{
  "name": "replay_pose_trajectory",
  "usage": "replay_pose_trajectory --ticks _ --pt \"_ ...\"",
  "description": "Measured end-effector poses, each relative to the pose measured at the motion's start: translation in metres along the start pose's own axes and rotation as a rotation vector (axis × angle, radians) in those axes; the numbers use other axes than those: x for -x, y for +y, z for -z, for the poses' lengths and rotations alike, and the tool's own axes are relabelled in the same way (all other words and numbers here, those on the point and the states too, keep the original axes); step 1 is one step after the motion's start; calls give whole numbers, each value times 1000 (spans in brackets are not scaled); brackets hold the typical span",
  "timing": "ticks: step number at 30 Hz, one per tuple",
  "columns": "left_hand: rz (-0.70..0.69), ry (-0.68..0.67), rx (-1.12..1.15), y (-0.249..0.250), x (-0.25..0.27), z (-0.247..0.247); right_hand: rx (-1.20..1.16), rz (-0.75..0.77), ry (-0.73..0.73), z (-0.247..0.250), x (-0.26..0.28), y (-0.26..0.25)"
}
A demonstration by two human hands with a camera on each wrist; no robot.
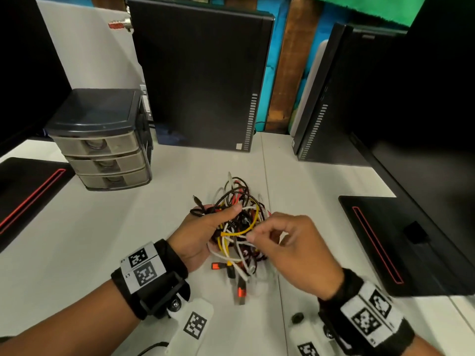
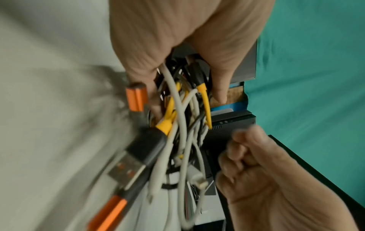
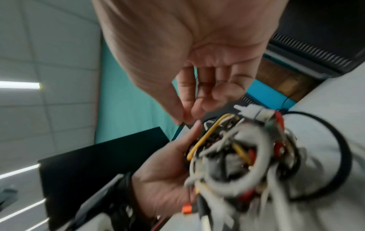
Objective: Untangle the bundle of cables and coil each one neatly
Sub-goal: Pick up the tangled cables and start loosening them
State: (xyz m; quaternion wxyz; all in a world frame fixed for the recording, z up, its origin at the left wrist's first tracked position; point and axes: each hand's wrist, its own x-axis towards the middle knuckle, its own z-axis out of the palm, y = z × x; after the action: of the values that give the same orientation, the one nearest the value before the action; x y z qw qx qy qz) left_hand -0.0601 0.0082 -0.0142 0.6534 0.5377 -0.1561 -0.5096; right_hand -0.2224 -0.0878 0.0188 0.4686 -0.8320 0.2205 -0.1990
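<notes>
A tangled cable bundle point(image 1: 237, 219) of white, black, yellow and red cables is held just above the white table point(image 1: 90, 240). My left hand point(image 1: 203, 227) grips it from the left, the thumb lying over the top; the bundle point(image 2: 183, 125) fills that wrist's view. My right hand point(image 1: 254, 233) is at the bundle's right side, its fingers curled. Its thumb and forefinger tips meet beside the yellow cable point(image 1: 237, 233) and seem to pinch a thin strand there. Orange-capped USB plugs point(image 1: 241, 291) hang below. In the right wrist view the bundle point(image 3: 247, 148) is blurred.
A grey three-drawer box point(image 1: 102, 140) stands at the back left. Two black computer towers point(image 1: 205, 73) point(image 1: 323, 104) stand behind. Flat black devices with red stripes lie at the left point(image 1: 30, 191) and right point(image 1: 401, 242).
</notes>
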Motion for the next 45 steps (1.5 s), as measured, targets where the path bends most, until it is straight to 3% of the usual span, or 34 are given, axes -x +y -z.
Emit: replay_pose_trajectory --ticks 2,7,14,16,20,23,27,33,36,40,43,45 --pt "-42 -9 34 -3 2 -5 148 9 4 -13 2 4" --pt "-80 11 87 -9 7 -17 360 60 173 -20 5 12" --pt "-146 117 142 -12 2 -17 338 95 227 -19 -1 19" --pt "-149 148 140 -9 1 -18 225 114 251 -18 -1 16" --pt "-89 237 214 4 -4 -8 -301 18 -19 -2 -2 5" --pt "-102 226 178 8 -4 -5 -447 -57 -154 6 -5 -3" --pt "-143 223 115 4 -1 -12 -378 -190 -108 8 -9 -4" --pt "-125 346 222 20 -15 8 -614 -57 -241 34 -10 -10" --pt "-177 387 248 30 -18 16 -667 -60 -245 41 -12 -9" --pt "-218 412 222 32 -16 15 -491 -55 -253 37 -12 -8" --pt "-194 438 245 31 -17 18 -330 51 -461 46 -5 -11" --pt "-163 450 290 35 -17 25 -352 77 -502 53 -2 -13"
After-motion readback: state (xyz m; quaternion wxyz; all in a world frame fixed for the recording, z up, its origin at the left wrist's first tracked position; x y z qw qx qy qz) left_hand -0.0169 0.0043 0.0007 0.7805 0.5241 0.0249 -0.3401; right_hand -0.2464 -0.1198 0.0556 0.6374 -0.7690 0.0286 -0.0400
